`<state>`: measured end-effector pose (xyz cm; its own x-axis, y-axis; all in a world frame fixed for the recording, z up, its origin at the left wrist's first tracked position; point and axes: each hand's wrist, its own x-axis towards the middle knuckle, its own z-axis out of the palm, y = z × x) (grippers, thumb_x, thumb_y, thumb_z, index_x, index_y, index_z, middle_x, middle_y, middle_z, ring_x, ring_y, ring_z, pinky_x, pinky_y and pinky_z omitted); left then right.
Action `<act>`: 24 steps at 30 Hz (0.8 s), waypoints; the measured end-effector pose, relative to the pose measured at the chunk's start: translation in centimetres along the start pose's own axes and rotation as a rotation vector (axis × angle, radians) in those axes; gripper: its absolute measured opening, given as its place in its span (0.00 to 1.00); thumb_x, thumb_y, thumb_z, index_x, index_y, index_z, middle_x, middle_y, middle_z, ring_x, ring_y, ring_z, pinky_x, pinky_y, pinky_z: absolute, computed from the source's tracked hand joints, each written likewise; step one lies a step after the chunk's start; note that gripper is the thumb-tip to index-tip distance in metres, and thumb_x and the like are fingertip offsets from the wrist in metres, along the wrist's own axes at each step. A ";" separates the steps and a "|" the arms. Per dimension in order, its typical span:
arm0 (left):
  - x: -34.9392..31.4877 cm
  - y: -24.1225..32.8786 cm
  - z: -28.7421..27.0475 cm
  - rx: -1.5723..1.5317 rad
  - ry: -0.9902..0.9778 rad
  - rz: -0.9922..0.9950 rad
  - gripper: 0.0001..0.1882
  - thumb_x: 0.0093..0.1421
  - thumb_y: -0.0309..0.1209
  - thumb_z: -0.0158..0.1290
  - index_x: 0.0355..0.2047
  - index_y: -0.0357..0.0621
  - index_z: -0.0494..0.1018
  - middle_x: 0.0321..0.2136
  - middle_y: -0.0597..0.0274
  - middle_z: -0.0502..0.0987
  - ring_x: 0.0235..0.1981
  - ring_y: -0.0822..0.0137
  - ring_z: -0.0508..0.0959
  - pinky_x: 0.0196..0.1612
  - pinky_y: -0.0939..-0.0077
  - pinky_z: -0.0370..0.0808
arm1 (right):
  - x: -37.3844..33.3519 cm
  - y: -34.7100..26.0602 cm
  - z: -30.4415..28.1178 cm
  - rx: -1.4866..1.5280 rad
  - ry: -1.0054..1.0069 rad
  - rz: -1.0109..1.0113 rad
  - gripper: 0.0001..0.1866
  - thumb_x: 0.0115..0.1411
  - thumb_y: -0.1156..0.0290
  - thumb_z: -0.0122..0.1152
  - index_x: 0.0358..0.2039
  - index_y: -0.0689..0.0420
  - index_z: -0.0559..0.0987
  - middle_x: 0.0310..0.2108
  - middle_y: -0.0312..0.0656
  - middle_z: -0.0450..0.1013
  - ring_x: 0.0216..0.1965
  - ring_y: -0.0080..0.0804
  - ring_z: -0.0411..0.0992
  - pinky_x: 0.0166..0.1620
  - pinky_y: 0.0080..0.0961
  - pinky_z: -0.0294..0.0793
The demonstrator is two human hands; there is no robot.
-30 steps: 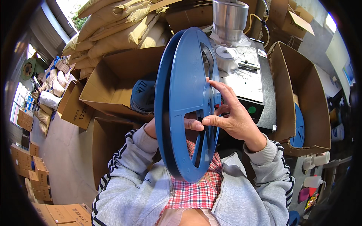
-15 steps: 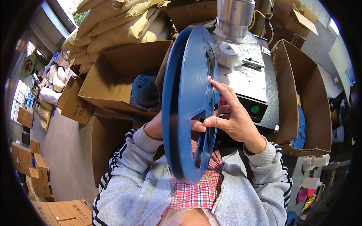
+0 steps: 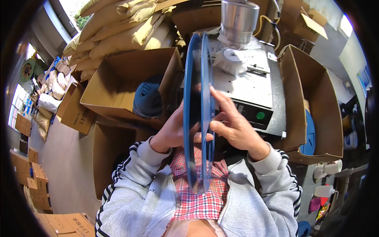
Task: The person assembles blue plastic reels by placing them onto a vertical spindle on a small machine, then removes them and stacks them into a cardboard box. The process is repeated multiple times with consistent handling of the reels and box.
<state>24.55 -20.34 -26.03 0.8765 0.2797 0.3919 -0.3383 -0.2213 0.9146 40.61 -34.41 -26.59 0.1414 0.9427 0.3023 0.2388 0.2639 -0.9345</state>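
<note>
A large blue plastic reel (image 3: 205, 79) stands upright before my chest, turned almost edge-on, with a dark gap between its two flanges. My left hand (image 3: 170, 129) is on its left side; a fingertip shows past the right flange near the middle, while the other fingers are mostly hidden. Against the right flange, my right hand (image 3: 239, 128) rests with bent fingers and thumb, gripping the reel together with the left. Behind the reel is a machine (image 3: 252, 89) with a white top, a green button and a silver metal cylinder (image 3: 239, 21) above it.
An open carton (image 3: 102, 93) at left holds blue reels (image 3: 148, 96). Another open carton (image 3: 329, 114) at right has a blue reel (image 3: 309, 134) inside. Stacked paper sacks (image 3: 114, 37) rise behind. Closed cartons (image 3: 65, 225) sit at lower left; white plastic fittings (image 3: 327, 169) lie at right.
The reel has turned from a slanted view, with its right face showing, to nearly edge-on. Both hands stay on it, and more of my left hand shows.
</note>
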 end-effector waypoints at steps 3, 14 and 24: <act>-0.6 -0.2 -0.6 0.162 -0.014 -0.017 0.59 0.43 0.28 0.74 0.73 0.51 0.52 0.61 0.57 0.54 0.57 0.63 0.69 0.50 0.73 0.77 | -0.2 2.2 1.3 0.306 0.026 0.005 0.41 0.64 0.68 0.66 0.72 0.51 0.55 0.64 0.47 0.59 0.46 0.27 0.72 0.48 0.22 0.76; 5.4 -4.2 -1.4 0.856 -0.118 -0.133 0.46 0.38 0.41 0.70 0.63 0.62 0.70 0.56 0.44 0.61 0.58 0.41 0.65 0.63 0.57 0.64 | -0.9 9.5 -0.4 1.074 0.141 0.143 0.21 0.64 0.69 0.63 0.57 0.57 0.73 0.53 0.44 0.75 0.52 0.41 0.76 0.57 0.40 0.76; 21.7 -11.7 -3.6 0.913 -0.016 0.004 0.33 0.38 0.46 0.69 0.49 0.55 0.83 0.57 0.46 0.69 0.59 0.44 0.68 0.65 0.57 0.62 | 7.1 15.4 -11.7 1.292 0.312 -0.058 0.24 0.67 0.63 0.55 0.57 0.68 0.72 0.59 0.58 0.69 0.63 0.53 0.66 0.70 0.52 0.60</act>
<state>46.30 -8.30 -27.88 0.8827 0.2665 0.3871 0.0559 -0.8773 0.4766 56.56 -26.07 -36.68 0.4167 0.8832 0.2152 -0.8014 0.4687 -0.3717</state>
